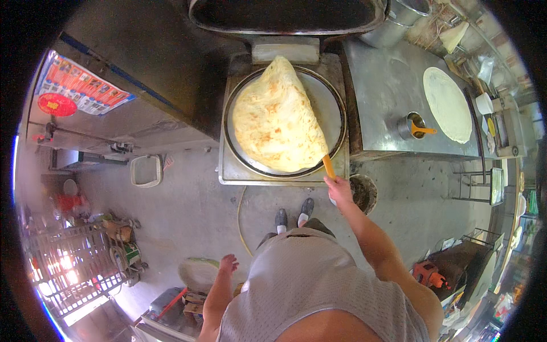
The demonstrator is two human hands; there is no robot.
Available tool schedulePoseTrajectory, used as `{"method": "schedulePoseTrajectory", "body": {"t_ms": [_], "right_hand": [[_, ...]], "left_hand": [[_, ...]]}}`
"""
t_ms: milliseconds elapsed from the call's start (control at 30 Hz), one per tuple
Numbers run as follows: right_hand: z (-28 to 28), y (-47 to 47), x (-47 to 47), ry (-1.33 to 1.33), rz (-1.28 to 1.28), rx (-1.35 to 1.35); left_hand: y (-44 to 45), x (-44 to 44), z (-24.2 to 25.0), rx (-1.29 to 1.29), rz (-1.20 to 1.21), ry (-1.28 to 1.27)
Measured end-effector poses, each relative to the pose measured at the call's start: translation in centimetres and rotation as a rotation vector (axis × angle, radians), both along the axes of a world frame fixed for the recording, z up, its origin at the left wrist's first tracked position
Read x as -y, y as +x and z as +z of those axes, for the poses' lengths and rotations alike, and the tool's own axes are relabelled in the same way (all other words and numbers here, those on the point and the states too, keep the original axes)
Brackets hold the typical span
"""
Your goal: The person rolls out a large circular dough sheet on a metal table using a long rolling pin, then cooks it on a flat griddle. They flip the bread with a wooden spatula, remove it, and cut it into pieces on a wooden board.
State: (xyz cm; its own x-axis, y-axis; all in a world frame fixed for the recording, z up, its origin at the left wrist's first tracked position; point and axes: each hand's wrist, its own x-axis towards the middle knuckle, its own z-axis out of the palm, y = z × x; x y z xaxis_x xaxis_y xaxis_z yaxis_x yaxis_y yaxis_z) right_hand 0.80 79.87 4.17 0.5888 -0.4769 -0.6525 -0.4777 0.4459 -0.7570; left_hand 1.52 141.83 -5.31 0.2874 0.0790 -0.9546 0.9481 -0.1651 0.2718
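Observation:
A large browned flatbread (275, 124), one side folded over, lies on the round griddle (331, 98) in front of me. My right hand (340, 190) grips a flat orange stick (328, 166) at the griddle's front right edge. The stick's far end is hidden by the bread. The bread's pointed far end reaches over the back rim. My left hand (229, 263) hangs low at my left side, away from the griddle, fingers loosely bent and holding nothing.
The griddle's raised lid (286, 32) stands behind it. On the steel counter (380, 81) to the right are a round sheet of pale dough (448, 104) and a metal pot (406, 126) with an orange-handled tool (423, 129). A bucket (365, 192) stands on the floor near my right hand.

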Motion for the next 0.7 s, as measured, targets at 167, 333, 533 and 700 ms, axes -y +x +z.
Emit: {"method": "schedulePoseTrajectory", "body": {"t_ms": [167,333,533,700], "right_hand": [[10.3,-0.6,1.7,-0.301,0.135,-0.021],[17.5,-1.4,2.8,-0.647,0.275,-0.063],[13.0,-1.0,0.9,-0.479,0.41,-0.124],[-0.8,1.5,-3.5,-0.013,0.309,-0.219]], "left_hand": [[4.7,0.0,-2.6,0.069,-0.092,-0.074],[5.5,-0.1,-2.2,0.088,-0.154,0.043],[3.3,-2.8,-0.4,-0.013,-0.131,0.062],[1.4,-5.5,1.7,-0.019,0.032,-0.02]]}}
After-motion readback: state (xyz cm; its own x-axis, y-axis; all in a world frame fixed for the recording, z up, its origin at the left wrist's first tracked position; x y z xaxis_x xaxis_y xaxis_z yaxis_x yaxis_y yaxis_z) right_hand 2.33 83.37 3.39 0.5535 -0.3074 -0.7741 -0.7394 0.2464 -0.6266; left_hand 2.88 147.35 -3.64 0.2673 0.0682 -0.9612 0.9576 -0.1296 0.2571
